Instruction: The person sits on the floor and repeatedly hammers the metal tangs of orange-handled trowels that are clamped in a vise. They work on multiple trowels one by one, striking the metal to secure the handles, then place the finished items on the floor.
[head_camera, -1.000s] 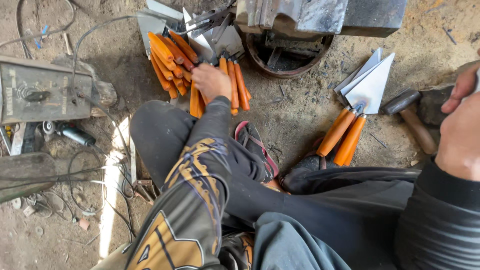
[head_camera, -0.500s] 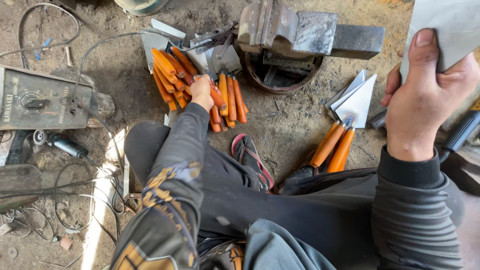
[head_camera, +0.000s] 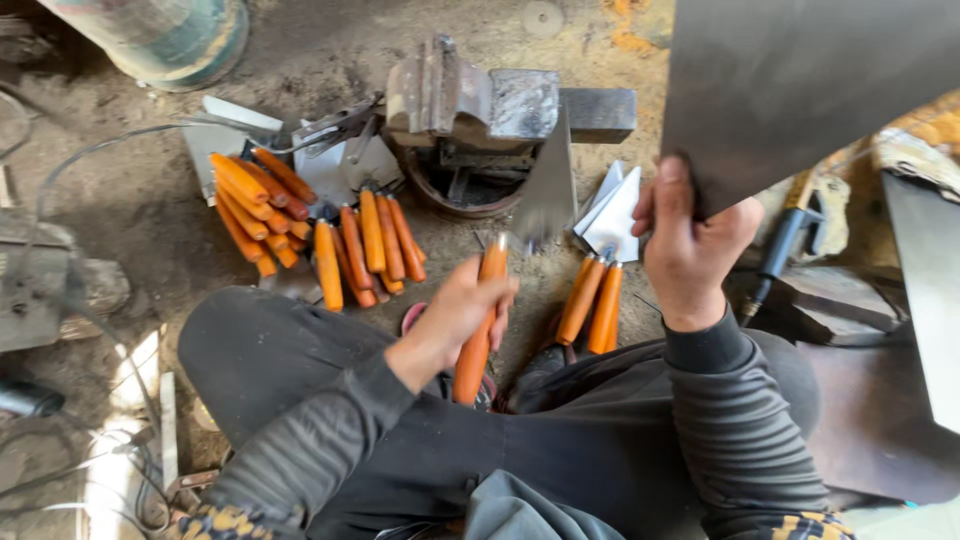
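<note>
Now the left hand (head_camera: 455, 315) grips an orange-handled trowel (head_camera: 478, 325) (blade up, over the lap), while the right hand (head_camera: 690, 240) pinches the edge of a dark metal sheet (head_camera: 800, 90). More trowels (head_camera: 310, 230) lie on the dirt floor beside the anvil (head_camera: 490, 100).

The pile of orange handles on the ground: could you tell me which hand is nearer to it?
Left. The left hand, gripping a trowel, is just right of the pile; the right hand holds a metal sheet farther right.

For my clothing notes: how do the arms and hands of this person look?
Both hands, left hand and right hand, are bare, without gloves. Long dark grey sleeves with fine ribbed stripes reach the wrists. Near the upper arms the sleeves carry a yellow and black pattern.
</note>
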